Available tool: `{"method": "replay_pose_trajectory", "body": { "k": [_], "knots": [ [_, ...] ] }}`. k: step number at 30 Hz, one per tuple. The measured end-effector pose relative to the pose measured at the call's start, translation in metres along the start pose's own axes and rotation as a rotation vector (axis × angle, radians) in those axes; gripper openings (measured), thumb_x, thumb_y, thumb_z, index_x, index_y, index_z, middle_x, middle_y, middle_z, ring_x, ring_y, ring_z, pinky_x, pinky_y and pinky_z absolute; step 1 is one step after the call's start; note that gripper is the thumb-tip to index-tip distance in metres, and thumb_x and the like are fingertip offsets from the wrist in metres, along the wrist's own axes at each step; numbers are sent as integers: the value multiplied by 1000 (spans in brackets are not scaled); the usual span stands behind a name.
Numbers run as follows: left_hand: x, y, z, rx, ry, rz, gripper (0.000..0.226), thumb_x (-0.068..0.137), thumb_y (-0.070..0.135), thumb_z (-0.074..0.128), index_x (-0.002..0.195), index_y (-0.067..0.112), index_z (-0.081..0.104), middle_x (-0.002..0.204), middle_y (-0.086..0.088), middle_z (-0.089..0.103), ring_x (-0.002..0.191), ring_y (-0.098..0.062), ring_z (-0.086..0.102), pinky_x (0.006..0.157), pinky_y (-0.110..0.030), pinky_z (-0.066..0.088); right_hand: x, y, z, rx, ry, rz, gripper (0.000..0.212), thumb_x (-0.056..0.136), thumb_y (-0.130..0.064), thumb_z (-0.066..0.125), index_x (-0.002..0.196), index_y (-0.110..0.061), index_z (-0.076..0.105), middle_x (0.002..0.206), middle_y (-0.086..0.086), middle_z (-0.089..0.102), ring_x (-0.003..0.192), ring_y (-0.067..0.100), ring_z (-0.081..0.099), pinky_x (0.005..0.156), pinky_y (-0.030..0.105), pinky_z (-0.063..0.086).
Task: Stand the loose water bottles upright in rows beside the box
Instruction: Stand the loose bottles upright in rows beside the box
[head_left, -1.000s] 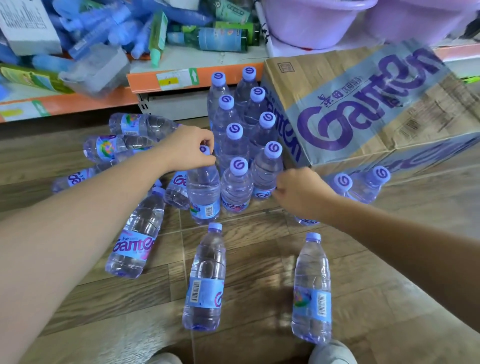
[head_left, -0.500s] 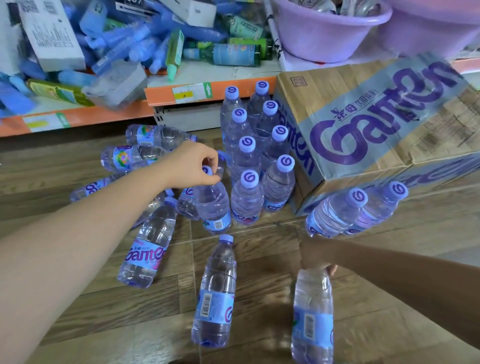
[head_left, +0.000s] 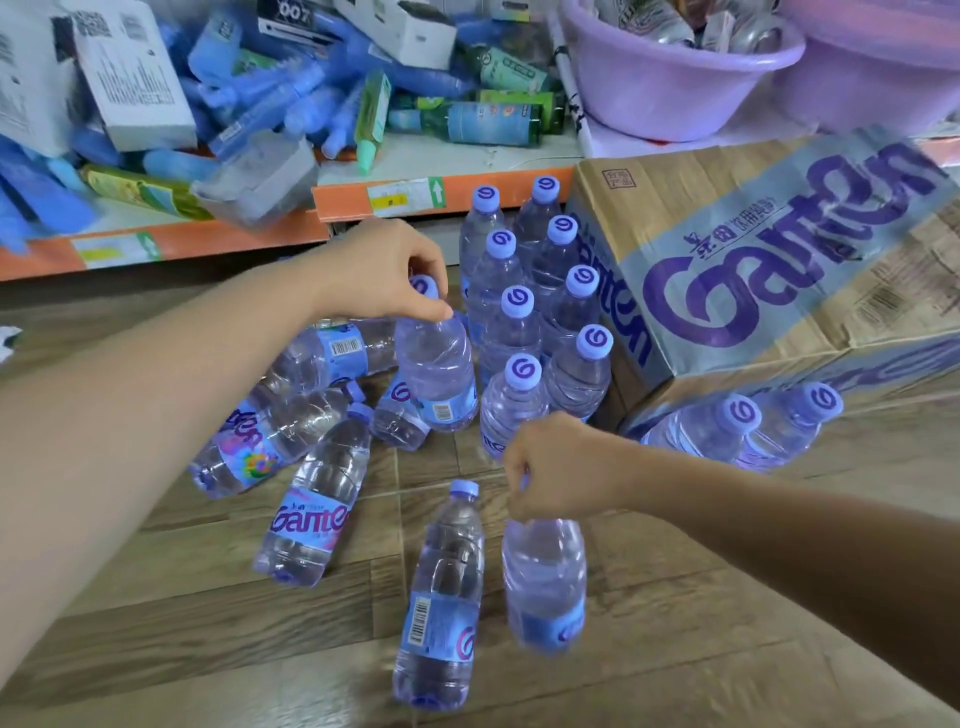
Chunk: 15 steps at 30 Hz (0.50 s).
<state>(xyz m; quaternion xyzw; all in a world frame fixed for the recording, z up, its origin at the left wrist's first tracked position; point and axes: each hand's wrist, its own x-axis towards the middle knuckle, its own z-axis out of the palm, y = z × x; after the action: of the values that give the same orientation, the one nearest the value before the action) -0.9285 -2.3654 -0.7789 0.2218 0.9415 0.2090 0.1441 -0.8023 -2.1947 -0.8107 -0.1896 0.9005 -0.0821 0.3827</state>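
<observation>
Head view: left grip (head_left: 387, 273) pinches one bottle (head_left: 439, 379) by its neck, right grip (head_left: 563, 467) a second bottle (head_left: 545, 587), keeping both upright for rows (head_left: 511, 322) beside box (head_left: 753, 270)

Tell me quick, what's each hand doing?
Left hand: holding the bottle beside the rows by its top.
Right hand: holding the blurry bottle by its neck.

Both our forearms are bare and reach forward, the left from the left edge and the right from the right edge. Our left hand (head_left: 382, 270) is palm down, thumb and fingertips pinching the cap end of the upright bottle (head_left: 439, 374). Our right hand (head_left: 563, 467), nearer the body, is curled knuckles-up around the neck of a second bottle (head_left: 545, 582).
</observation>
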Motion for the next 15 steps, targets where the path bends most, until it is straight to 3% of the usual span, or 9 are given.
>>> {"method": "replay_pose_trajectory", "body": {
  "k": [3, 5, 7, 12, 15],
  "knots": [
    [6, -2, -11, 48, 43, 10, 15, 74, 26, 75, 83, 16, 70, 65, 7, 56, 59, -12, 49, 47, -8, 37, 6, -8, -28, 86, 128, -22, 28, 84, -23, 59, 96, -1, 71, 89, 13, 69, 73, 16, 52, 57, 22, 39],
    [11, -5, -20, 100, 60, 29, 21, 75, 26, 75, 91, 15, 71, 77, 1, 61, 71, -14, 50, 53, -9, 33, 9, -16, -43, 118, 182, -56, 28, 83, -22, 59, 92, 2, 71, 84, 15, 69, 67, 16, 50, 53, 20, 36],
    [14, -14, -31, 148, 67, 27, 26, 75, 27, 75, 98, 14, 70, 86, 0, 60, 78, -13, 50, 57, -18, 33, 10, -25, -62, 155, 218, -68, 26, 81, -21, 61, 89, 2, 71, 76, 14, 66, 58, 16, 48, 47, 16, 35],
    [27, -39, -59, 273, -2, 37, 35, 79, 26, 71, 109, 8, 65, 107, -11, 65, 100, -28, 57, 85, -30, 44, 26, -34, -109, 284, 377, -33, 16, 77, -19, 63, 84, -7, 73, 71, 9, 69, 57, 19, 60, 49, 10, 41],
    [29, -49, -70, 326, -28, 29, 32, 83, 23, 66, 110, 7, 62, 109, -18, 61, 104, -32, 55, 89, -37, 44, 37, -39, -136, 279, 485, 7, 11, 78, -17, 62, 77, -12, 72, 63, 2, 64, 38, 4, 52, 41, 2, 36]
  ]
}}
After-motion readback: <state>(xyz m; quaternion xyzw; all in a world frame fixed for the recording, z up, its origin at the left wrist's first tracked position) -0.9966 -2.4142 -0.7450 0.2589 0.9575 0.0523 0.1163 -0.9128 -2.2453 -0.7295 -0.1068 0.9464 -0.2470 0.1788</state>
